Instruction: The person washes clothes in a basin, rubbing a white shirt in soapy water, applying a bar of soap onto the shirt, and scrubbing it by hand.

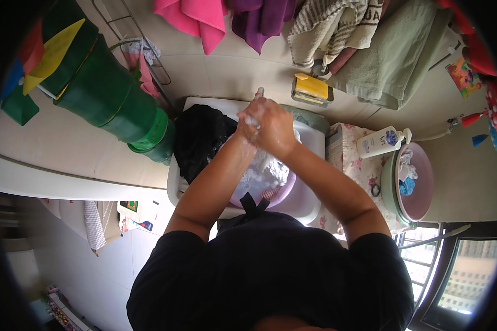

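My left hand (249, 120) and my right hand (273, 126) are pressed together above the basin, in front of the faucet (260, 91). Suds cover both, and a small whitish lump or clot of foam shows between them; which it is I cannot tell. Below them, a pink-purple plastic basin (289, 194) with soapy water stands in the white sink (314, 165). White patterned cloth (278, 170) lies in the water, and a striped pinkish item (270, 193) is near the rim. Wet black cloth (201, 136) is heaped on the sink's left side.
A yellow soap bar (312, 87) rests in a wall dish (300, 98). Towels (397, 53) hang above. To the right, a pump bottle (379, 142) and stacked basins (428, 182) with small cloths stand on a floral cover (352, 165). Green segmented tubing or a planter (116, 99) leans at left.
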Demonstrator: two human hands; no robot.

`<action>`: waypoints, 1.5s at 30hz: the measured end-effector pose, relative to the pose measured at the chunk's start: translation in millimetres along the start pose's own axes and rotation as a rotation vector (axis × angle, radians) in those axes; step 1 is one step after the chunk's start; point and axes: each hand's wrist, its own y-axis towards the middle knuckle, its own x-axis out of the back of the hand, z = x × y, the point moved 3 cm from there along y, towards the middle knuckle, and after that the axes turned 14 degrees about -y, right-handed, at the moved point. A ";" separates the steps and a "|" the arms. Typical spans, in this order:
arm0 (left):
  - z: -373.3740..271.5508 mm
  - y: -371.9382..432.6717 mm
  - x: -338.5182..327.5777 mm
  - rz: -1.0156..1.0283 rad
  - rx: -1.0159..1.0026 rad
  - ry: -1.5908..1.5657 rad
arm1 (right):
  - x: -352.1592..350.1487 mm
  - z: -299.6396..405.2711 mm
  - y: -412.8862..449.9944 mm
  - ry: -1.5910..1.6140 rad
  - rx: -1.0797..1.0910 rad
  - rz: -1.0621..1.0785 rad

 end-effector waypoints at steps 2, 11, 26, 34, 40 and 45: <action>3.8 6.9 -26.3 -0.384 0.210 0.237 | -7.8 -28.5 9.2 -0.054 -0.217 0.133; -15.8 11.6 -38.7 -1.012 0.347 0.527 | -17.2 -54.4 4.5 -0.069 -0.539 0.243; -58.7 -18.5 10.0 -0.027 0.359 1.163 | -11.9 -23.3 17.8 1.478 -1.093 0.118; -52.9 -42.5 21.1 -0.647 0.416 0.445 | 25.7 -105.2 -48.6 1.591 -0.852 -0.059; -16.1 -66.0 9.0 -0.694 0.351 0.180 | -48.0 -65.3 -143.1 1.941 -1.220 0.215; -31.7 -70.1 7.2 -0.800 0.259 0.121 | -58.4 -92.0 -127.2 1.924 -1.203 0.094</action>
